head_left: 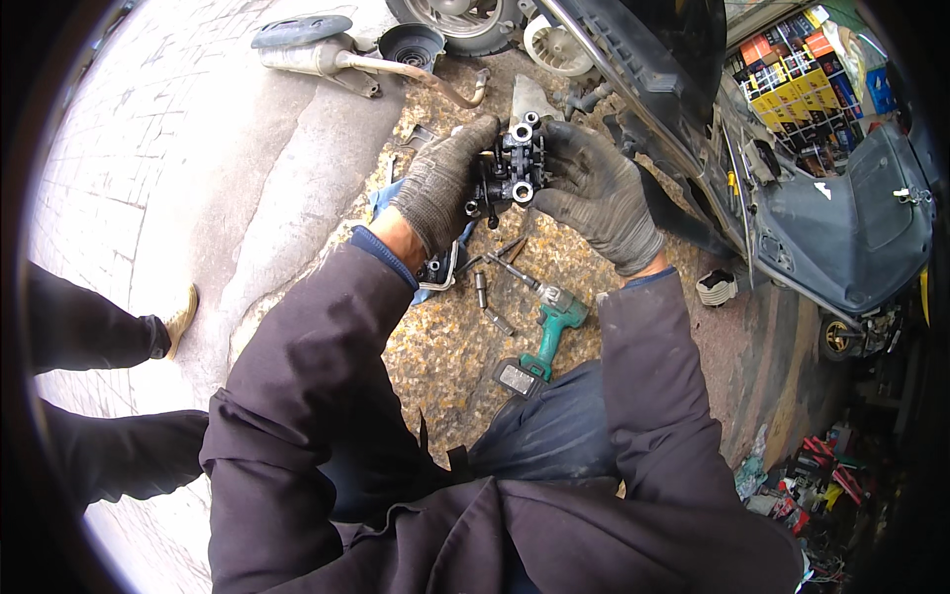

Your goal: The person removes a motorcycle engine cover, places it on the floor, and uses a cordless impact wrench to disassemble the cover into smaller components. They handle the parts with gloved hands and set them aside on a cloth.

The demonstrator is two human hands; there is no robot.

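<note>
Both of my hands wear dirty grey work gloves. Between them, at chest front, is an oily dark metal engine part (517, 168) with bright round bosses and bolt ends. My left hand (450, 178) is closed round its left side. At its right side, my right hand (602, 188) grips it with thumb and fingers. Below, a green cordless impact driver (560, 319) with a long socket extension lies on the ground. Loose metal sockets (482, 289) rest beside it. Partly hidden by my left wrist is an open tray (441, 269) with dark parts.
An exhaust muffler (317, 59) with its bent pipe lies at the far left, near a wheel (465, 20). Scooter bodywork (841, 213) stands at the right, with stacked boxes (797, 89) behind. Another person's legs (94, 322) are at my left. Tools (816, 475) clutter the lower right.
</note>
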